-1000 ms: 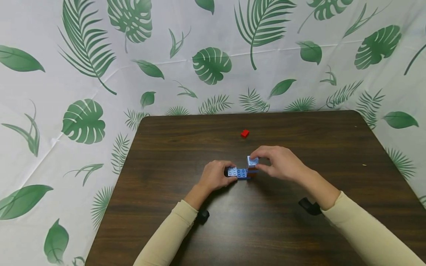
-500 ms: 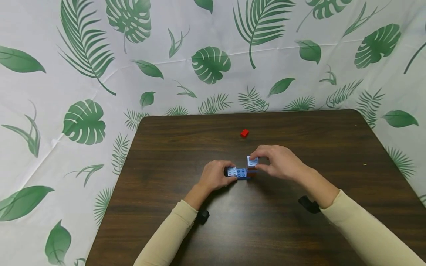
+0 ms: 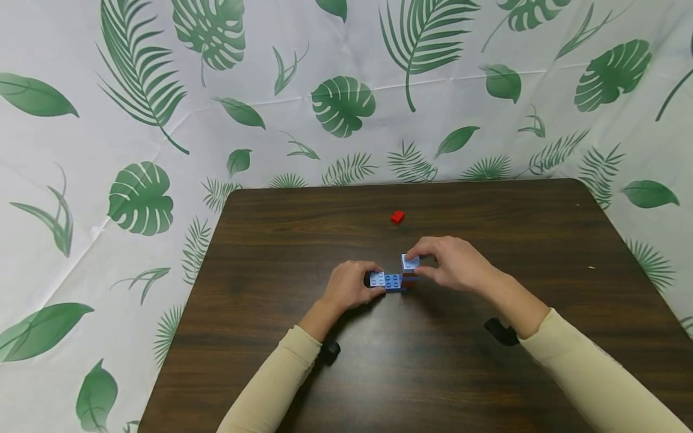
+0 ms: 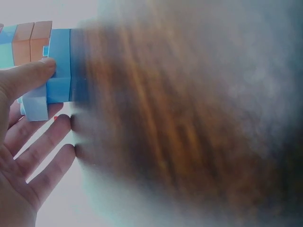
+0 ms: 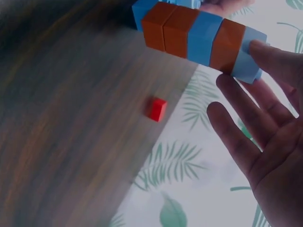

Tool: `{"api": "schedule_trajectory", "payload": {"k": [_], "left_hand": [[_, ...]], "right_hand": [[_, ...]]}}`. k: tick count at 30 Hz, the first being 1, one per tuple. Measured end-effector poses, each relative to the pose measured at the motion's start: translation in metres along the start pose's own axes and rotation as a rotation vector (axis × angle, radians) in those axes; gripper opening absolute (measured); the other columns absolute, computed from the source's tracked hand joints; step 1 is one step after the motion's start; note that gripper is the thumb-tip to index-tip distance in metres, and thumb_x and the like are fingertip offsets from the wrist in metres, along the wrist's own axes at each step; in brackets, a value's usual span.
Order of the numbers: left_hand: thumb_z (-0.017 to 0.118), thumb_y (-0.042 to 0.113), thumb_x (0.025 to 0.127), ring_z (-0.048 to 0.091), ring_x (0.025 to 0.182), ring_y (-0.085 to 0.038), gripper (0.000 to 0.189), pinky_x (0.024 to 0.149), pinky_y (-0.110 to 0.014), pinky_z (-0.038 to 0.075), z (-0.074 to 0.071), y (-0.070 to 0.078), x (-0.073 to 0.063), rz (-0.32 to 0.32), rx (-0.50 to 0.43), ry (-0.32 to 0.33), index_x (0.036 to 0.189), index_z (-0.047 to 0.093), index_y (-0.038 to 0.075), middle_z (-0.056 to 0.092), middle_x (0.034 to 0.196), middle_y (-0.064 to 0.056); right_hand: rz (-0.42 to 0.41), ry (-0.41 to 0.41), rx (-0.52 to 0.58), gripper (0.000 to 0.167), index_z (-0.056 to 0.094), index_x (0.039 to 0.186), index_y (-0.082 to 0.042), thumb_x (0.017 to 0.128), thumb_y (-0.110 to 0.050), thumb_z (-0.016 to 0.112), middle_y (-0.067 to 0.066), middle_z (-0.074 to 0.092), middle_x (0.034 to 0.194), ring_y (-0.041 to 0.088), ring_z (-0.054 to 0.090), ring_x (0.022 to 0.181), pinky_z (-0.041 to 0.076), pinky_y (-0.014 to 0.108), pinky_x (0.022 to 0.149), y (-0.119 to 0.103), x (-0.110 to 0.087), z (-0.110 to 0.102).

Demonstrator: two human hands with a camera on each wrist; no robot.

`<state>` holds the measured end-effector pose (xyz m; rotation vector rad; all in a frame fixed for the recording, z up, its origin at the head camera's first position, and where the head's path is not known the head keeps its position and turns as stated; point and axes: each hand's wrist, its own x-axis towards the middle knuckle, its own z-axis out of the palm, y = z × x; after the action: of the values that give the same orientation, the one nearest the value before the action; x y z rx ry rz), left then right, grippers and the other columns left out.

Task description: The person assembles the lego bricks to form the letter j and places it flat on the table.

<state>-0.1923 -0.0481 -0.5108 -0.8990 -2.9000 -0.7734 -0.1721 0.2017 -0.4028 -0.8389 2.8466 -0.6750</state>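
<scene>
A small building-block structure stands in the middle of the table. Its blue base brick [image 3: 393, 282] carries a light blue brick [image 3: 377, 279] at the left end. On the right end rises a tower of orange-brown bricks [image 5: 177, 30] and a blue brick [image 5: 203, 38], topped by another light blue brick [image 5: 246, 56]. My left hand [image 3: 349, 285] pinches the structure's left end between thumb and fingers, its other fingers spread in the left wrist view. With thumb and fingertips, my right hand [image 3: 455, 264] grips the tower's top brick; two fingers extend loosely below it in the right wrist view.
A single red brick [image 3: 397, 217] lies farther back on the dark wooden table [image 3: 303, 228]. Behind the table hangs a white cloth [image 3: 346, 54] printed with green leaves. Black wrist devices show under both forearms, close over the tabletop.
</scene>
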Motion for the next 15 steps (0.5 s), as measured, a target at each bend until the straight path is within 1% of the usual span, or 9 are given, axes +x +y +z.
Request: {"api": "schedule_trajectory", "payload": {"k": [7,11,15], "left_hand": [[0.082,0.043,0.077,0.056,0.071,-0.006,0.036,0.061,-0.028,0.044,0.000,0.000,0.000,0.000,-0.005,0.000,0.106,0.075,0.024,0.071,0.094,0.010],[0.082,0.043,0.077,0.056,0.072,-0.006,0.036,0.062,-0.028,0.044,0.000,0.000,0.000,-0.003,-0.013,-0.008,0.106,0.074,0.024,0.071,0.094,0.010],[0.082,0.044,0.077,0.058,0.075,-0.007,0.035,0.065,-0.030,0.046,-0.001,0.000,0.000,-0.013,-0.011,-0.009,0.106,0.074,0.025,0.071,0.096,0.010]], "right_hand": [[0.020,0.020,0.036,0.031,0.066,0.114,-0.023,0.085,-0.020,0.078,-0.005,0.067,0.110,0.014,0.063,0.095,0.051,0.044,0.083,0.004,-0.001,0.008],[0.051,0.016,0.092,0.041,0.060,0.120,-0.021,0.084,-0.020,0.079,-0.002,0.067,0.114,0.018,0.065,0.100,0.051,0.047,0.085,0.006,-0.001,0.012],[0.094,0.001,0.183,0.052,0.055,0.128,-0.017,0.083,-0.018,0.080,0.001,0.066,0.119,0.022,0.064,0.105,0.051,0.048,0.086,0.013,0.000,0.020]]}}
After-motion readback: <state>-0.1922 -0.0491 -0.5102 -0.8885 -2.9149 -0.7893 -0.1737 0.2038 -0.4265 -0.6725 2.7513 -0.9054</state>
